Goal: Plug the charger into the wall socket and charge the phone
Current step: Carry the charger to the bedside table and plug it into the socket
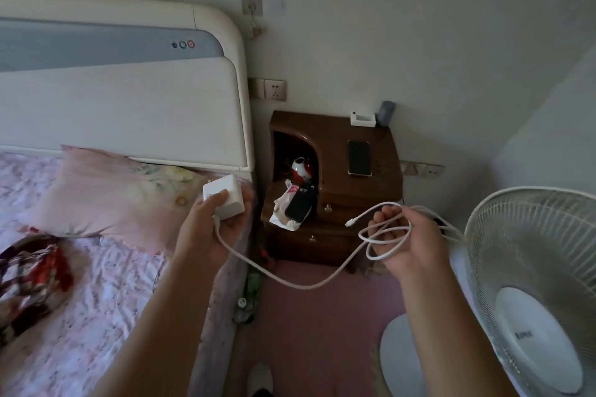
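Observation:
My left hand grips a white charger block above the bed's edge, its prongs pointing up and left. A white cable sags from the block across to my right hand, which holds several loops of it; the plug end sticks out to the left. A dark phone lies face up on the brown nightstand. The wall socket sits on the wall above the nightstand, beside the headboard, with nothing plugged into it.
A white standing fan fills the right foreground, close to my right arm. The bed with a pink pillow lies to the left. Another dark phone on a packet rests on the nightstand's lower shelf. A second socket is low on the wall.

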`<act>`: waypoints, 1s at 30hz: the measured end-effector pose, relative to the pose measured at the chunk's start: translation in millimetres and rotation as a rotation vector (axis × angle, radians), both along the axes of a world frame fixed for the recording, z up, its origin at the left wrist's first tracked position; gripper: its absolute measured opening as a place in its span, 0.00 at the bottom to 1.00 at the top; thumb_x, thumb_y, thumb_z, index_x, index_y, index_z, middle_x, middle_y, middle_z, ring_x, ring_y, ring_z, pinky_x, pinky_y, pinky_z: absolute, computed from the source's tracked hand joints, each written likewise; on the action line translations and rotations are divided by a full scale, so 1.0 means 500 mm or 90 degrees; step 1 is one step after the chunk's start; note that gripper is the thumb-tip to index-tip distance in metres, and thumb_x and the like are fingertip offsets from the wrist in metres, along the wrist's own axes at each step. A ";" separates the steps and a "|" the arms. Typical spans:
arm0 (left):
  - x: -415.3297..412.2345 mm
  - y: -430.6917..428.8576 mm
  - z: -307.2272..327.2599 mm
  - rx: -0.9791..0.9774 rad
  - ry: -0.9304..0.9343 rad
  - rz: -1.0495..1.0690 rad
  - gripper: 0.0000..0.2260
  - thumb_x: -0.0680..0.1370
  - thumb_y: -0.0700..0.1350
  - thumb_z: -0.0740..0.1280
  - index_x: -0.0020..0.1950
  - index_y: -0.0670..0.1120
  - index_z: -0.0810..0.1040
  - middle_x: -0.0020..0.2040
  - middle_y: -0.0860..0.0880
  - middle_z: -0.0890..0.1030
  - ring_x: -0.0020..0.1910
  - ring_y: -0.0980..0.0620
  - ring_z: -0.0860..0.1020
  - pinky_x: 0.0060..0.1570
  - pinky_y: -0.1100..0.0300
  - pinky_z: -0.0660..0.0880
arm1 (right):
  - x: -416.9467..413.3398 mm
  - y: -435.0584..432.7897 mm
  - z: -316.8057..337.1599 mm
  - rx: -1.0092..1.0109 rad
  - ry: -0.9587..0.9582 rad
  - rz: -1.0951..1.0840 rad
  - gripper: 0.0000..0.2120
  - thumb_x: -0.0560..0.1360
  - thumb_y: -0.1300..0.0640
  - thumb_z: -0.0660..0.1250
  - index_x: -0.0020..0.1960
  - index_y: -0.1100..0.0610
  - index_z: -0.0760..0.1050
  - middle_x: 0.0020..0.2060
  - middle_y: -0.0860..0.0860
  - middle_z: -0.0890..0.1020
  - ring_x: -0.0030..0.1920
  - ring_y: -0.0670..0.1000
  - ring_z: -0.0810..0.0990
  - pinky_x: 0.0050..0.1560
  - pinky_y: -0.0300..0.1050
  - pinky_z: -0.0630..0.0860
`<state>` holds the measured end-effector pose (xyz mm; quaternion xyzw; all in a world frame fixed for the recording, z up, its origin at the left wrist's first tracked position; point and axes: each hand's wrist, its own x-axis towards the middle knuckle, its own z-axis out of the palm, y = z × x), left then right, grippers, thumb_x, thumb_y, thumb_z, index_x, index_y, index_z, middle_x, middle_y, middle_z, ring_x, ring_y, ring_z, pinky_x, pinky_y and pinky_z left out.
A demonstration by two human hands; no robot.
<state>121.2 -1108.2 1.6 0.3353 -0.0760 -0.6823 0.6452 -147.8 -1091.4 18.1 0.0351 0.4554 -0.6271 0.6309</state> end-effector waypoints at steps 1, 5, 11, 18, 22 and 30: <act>0.008 -0.026 -0.001 0.008 -0.001 -0.008 0.22 0.80 0.38 0.59 0.74 0.40 0.64 0.51 0.38 0.78 0.49 0.44 0.80 0.46 0.55 0.82 | 0.007 -0.019 0.000 0.002 0.003 -0.007 0.10 0.80 0.59 0.60 0.42 0.60 0.74 0.38 0.54 0.77 0.39 0.50 0.77 0.56 0.46 0.75; 0.045 -0.133 -0.007 0.047 -0.039 -0.034 0.22 0.80 0.41 0.60 0.74 0.39 0.63 0.58 0.37 0.77 0.50 0.43 0.81 0.43 0.54 0.83 | 0.039 -0.101 0.008 0.010 0.020 -0.024 0.09 0.79 0.59 0.60 0.42 0.59 0.74 0.38 0.54 0.78 0.39 0.50 0.78 0.54 0.46 0.76; 0.078 -0.259 -0.012 0.052 -0.053 -0.083 0.22 0.80 0.41 0.61 0.74 0.41 0.64 0.61 0.36 0.76 0.49 0.43 0.83 0.40 0.54 0.83 | 0.074 -0.196 0.016 0.021 0.052 -0.071 0.09 0.79 0.59 0.60 0.41 0.59 0.75 0.38 0.54 0.79 0.39 0.51 0.79 0.46 0.47 0.77; 0.073 -0.351 -0.025 0.064 -0.053 -0.115 0.20 0.80 0.40 0.60 0.72 0.39 0.65 0.59 0.35 0.78 0.45 0.43 0.85 0.42 0.53 0.83 | 0.079 -0.272 0.020 0.029 0.055 -0.094 0.09 0.79 0.60 0.60 0.41 0.59 0.74 0.38 0.54 0.78 0.38 0.51 0.79 0.52 0.47 0.77; 0.060 -0.397 -0.035 0.076 -0.073 -0.107 0.20 0.80 0.41 0.61 0.71 0.40 0.66 0.61 0.34 0.78 0.46 0.42 0.86 0.45 0.51 0.83 | 0.068 -0.322 0.013 0.028 0.054 -0.082 0.08 0.79 0.60 0.61 0.43 0.60 0.75 0.38 0.54 0.79 0.39 0.51 0.79 0.53 0.47 0.78; 0.008 -0.500 -0.029 0.101 -0.092 -0.061 0.22 0.79 0.42 0.61 0.72 0.41 0.65 0.67 0.31 0.73 0.52 0.39 0.82 0.41 0.52 0.82 | 0.019 -0.482 0.002 0.033 0.036 -0.033 0.09 0.80 0.57 0.60 0.46 0.60 0.75 0.41 0.54 0.79 0.42 0.51 0.79 0.59 0.49 0.76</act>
